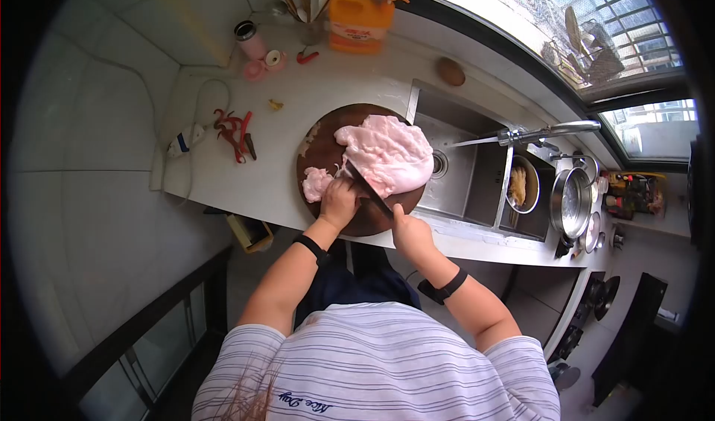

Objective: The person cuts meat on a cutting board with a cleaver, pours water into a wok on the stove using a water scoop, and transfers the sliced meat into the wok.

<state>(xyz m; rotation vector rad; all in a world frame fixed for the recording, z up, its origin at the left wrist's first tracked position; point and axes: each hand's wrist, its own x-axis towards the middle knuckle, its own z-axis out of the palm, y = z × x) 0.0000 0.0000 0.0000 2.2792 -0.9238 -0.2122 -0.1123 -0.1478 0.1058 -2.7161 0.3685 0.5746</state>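
A large pale-pink piece of raw meat (387, 153) with loose, wrinkled skin lies on the round, dark wooden cutting board (322, 148). My right hand (412, 231) grips the handle of a knife (370, 190), whose dark blade slants up and left against the near-left edge of the meat. Close to the blade's tip, my left hand (340, 203) has its fingers curled on the meat's edge. A smaller lump of meat (318, 183) rests just left of those fingers. The left fingertips are partly hidden.
A steel sink (462, 171) adjoins the board, with water running from the tap (547, 132). Beyond it stand a pot (530, 189) with yellowish food and a steel pan (572, 201). Red peppers (240, 134), a power strip (185, 141) and an orange jug (360, 23) occupy the counter.
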